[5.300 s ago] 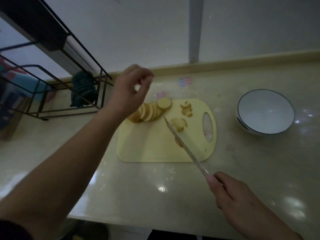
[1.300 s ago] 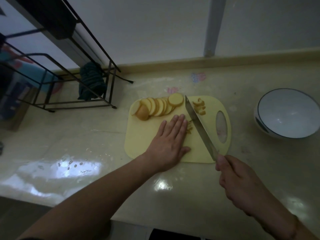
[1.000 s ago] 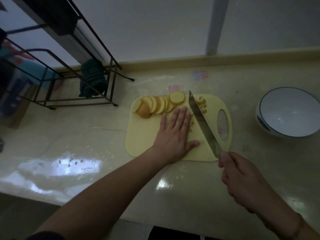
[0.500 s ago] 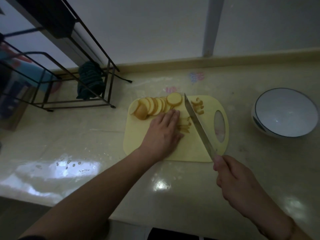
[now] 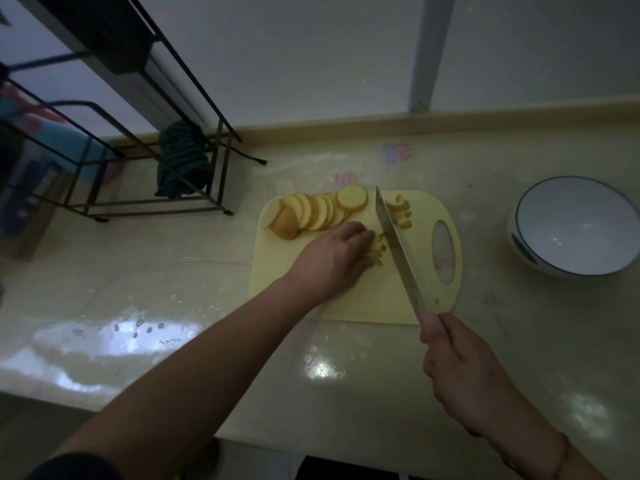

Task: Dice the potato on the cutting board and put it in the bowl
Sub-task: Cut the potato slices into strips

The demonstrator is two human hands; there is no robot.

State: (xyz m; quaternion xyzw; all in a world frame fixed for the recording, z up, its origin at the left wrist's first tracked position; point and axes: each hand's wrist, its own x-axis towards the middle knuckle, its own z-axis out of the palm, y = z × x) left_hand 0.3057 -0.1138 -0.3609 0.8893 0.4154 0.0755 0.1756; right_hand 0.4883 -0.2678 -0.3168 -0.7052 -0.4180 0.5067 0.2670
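A pale yellow cutting board (image 5: 349, 303) lies on the counter. A fanned row of round potato slices (image 5: 317, 211) sits along its far left edge. My left hand (image 5: 332, 261) curls its fingers down on a few slices cut into strips (image 5: 377, 252) at the board's middle. My right hand (image 5: 460, 372) grips the handle of a long knife (image 5: 398, 251), whose blade stands just right of the strips. Small cut pieces (image 5: 401, 211) lie beyond the blade. An empty white bowl (image 5: 575, 226) stands to the right of the board.
A black wire rack (image 5: 114, 140) stands at the back left, with a dark green cloth (image 5: 181, 161) hanging beside its leg. The glossy counter ends at a front edge near me. A raised ledge runs along the wall behind the board.
My left hand went from raised in the air, to flat on the slices, to curled fingers pulled back left. The knife moved over to the strips and stays beside them.
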